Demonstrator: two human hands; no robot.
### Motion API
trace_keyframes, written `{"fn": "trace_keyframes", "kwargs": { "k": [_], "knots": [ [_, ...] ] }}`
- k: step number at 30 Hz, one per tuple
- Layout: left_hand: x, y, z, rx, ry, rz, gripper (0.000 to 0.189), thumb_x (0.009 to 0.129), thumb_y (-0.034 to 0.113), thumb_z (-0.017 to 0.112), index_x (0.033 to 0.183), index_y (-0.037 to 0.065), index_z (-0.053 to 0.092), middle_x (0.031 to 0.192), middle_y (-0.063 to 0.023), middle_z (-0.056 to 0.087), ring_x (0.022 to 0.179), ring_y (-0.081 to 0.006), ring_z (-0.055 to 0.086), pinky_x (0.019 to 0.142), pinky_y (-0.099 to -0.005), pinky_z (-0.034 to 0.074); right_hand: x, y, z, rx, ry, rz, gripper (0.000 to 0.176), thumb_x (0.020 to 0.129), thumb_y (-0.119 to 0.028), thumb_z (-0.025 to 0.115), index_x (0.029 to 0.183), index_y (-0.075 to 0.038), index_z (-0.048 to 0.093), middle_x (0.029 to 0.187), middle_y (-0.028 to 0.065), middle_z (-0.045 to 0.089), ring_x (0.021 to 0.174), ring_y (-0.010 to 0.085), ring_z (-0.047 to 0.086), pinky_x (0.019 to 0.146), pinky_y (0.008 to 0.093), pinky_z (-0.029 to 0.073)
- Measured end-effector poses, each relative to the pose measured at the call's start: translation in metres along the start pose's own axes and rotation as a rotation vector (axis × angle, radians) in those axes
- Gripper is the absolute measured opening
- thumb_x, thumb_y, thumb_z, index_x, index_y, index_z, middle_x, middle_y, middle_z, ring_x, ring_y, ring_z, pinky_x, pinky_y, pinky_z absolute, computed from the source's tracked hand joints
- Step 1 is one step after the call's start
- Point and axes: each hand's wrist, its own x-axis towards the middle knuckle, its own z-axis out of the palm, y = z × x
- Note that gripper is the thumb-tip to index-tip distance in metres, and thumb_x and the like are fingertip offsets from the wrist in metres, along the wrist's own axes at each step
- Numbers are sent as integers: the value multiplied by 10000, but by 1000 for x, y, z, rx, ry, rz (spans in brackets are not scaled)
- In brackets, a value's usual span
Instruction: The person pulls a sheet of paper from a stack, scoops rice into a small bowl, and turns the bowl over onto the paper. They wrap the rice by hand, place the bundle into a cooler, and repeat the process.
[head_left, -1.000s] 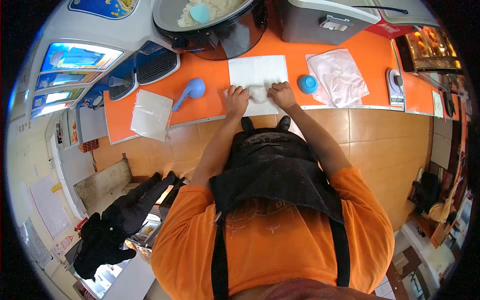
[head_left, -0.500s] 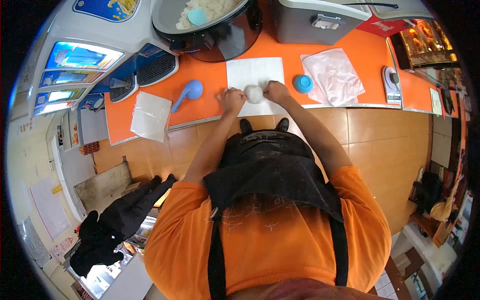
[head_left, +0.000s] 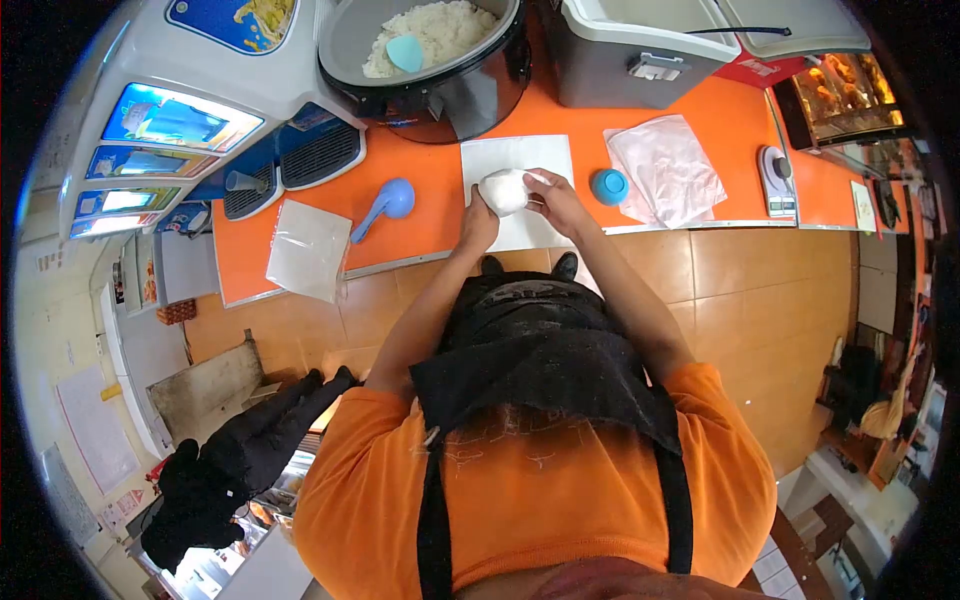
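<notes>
A white wrapped rice ball [head_left: 504, 190] sits between both my hands above a white paper sheet [head_left: 520, 155] on the orange counter [head_left: 420, 180]. My left hand [head_left: 479, 226] cups it from below and the left. My right hand [head_left: 556, 201] grips its right side with fingers over the wrap. Behind the sheet stands a large rice cooker [head_left: 430, 50] full of white rice, with a light blue paddle [head_left: 404, 53] lying in the rice.
A blue scoop [head_left: 385, 205] and a clear plastic sheet [head_left: 308, 250] lie left of the paper. A blue round lid [head_left: 609, 186], a pile of pinkish plastic wraps [head_left: 668, 168] and a small scale [head_left: 776, 175] lie to the right. A grey box [head_left: 640, 40] stands behind.
Both hands have lifted the rice ball off the paper and brought it up and slightly away from me. My hands now sit closer together around it.
</notes>
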Motion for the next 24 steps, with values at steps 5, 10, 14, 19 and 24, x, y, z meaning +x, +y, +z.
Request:
{"fn": "trace_keyframes", "kwargs": {
  "k": [5, 10, 14, 19, 24],
  "knots": [
    [-12, 21, -25, -57, 46, 220, 481, 914, 133, 581, 1335, 11, 383, 1017, -306, 664, 960, -504, 633, 810, -573, 501, 10, 11, 39, -382, 281, -610, 254, 910, -46, 701, 1159, -54, 652, 907, 23, 672, 812, 146, 639, 776, 285, 544],
    [-21, 44, -63, 60, 38, 203, 402, 905, 120, 581, 1244, -24, 420, 832, -302, 672, 804, -501, 653, 708, -587, 512, -5, -10, 39, -568, 53, -408, 300, 947, -77, 655, 1234, 3, 621, 1074, 57, 691, 959, 142, 640, 819, 283, 515],
    [-27, 74, -96, 187, -3, 349, 231, 932, 65, 543, 1134, -21, 473, 796, -308, 648, 760, -503, 638, 662, -611, 479, -39, -49, 64, -365, -11, -155, 500, 875, -207, 763, 1278, 33, 590, 1176, 119, 676, 1003, 189, 651, 836, 315, 530],
    [-40, 104, -126, -139, -69, 496, 107, 961, 56, 552, 1032, 19, 481, 815, -280, 604, 859, -449, 644, 694, -488, 518, -60, -89, 67, 139, -227, 55, 548, 867, -144, 763, 1342, 2, 531, 1241, 123, 651, 1171, 241, 628, 1009, 388, 519],
    [-26, 129, -113, -655, -112, 372, 512, 853, 26, 708, 1210, 75, 345, 1317, -132, 404, 1105, -259, 533, 858, -390, 498, -50, -116, 54, 396, -708, 117, 614, 855, -139, 758, 1388, -10, 483, 1308, 136, 607, 1229, 248, 592, 1072, 389, 461]
  ]
}}
